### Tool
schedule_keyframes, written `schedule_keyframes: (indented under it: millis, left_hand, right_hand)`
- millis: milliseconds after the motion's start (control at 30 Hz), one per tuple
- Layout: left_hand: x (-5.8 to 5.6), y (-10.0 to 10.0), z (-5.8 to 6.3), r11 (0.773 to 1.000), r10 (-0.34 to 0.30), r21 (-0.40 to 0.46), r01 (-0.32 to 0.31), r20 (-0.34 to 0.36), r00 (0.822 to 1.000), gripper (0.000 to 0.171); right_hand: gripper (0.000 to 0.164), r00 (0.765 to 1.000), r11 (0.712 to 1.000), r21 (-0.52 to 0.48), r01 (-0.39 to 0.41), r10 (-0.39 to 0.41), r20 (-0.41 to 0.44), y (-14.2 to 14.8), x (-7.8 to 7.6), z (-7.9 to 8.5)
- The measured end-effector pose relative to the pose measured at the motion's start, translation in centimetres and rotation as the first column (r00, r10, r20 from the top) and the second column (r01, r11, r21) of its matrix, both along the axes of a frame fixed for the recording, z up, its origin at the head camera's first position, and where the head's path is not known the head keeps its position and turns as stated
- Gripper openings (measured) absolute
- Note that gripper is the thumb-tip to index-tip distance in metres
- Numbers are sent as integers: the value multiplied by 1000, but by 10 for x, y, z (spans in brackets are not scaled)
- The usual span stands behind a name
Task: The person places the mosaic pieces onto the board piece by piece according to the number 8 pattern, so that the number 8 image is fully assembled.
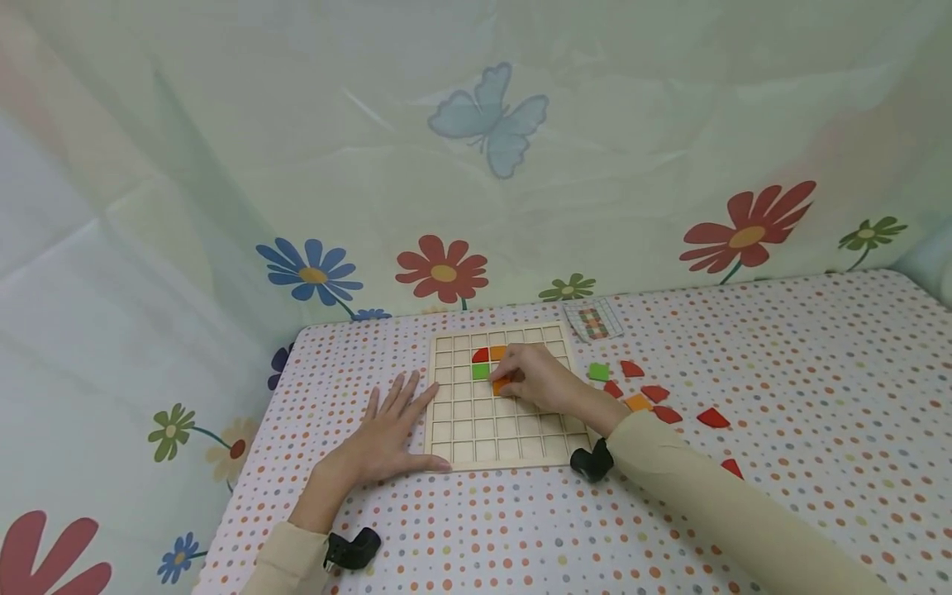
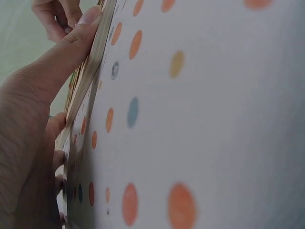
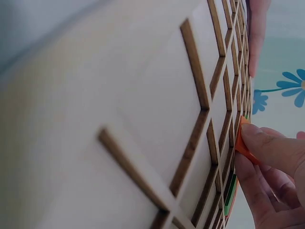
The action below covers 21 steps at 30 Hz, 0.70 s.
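Observation:
A wooden grid board (image 1: 476,430) lies on the table. My left hand (image 1: 388,438) is spread at its left side, thumb on the front left corner and a fingertip at the left edge. Over the middle of the board, my right hand (image 1: 546,378) pinches an orange tile (image 3: 246,149) between thumb and fingers, tilted against the grid in the right wrist view. Close by in the grid sit a red rounded tile (image 1: 481,355), another orange tile (image 1: 497,352) and a green square tile (image 1: 480,371). My right fingers hide part of the cells around them.
Right of the board lie several loose tiles: a green square (image 1: 598,372), an orange piece (image 1: 637,402) and red rounded pieces, one farther out (image 1: 713,418). A printed pattern card (image 1: 606,318) lies behind the board's right corner. A flowered curtain (image 1: 595,207) hangs along the table's back.

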<state>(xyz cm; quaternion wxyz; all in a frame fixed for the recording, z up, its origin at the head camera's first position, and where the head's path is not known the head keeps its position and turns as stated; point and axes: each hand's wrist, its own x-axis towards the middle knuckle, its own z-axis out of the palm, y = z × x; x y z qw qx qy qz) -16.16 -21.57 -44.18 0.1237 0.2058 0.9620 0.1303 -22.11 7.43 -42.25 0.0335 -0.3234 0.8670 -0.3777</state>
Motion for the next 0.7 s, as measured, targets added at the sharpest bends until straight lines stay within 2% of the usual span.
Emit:
schedule_keyframes:
  millis: [300,567,700]
  left_hand:
    - [0,1,1,1000,-1,0,1,-4,1000,114]
    - [1,2,2,1000,0,0,0,-11,1000,114]
    - [1,2,1,1000,6,-3,-6,-3,1000,114]
  right_hand:
    - [21,997,998,64,-28,32,-67,-3,1,1]
    - [19,987,984,172,-43,69,-147,-7,2,4]
    - [20,992,986,160,-46,65,-110,-2,4,6]
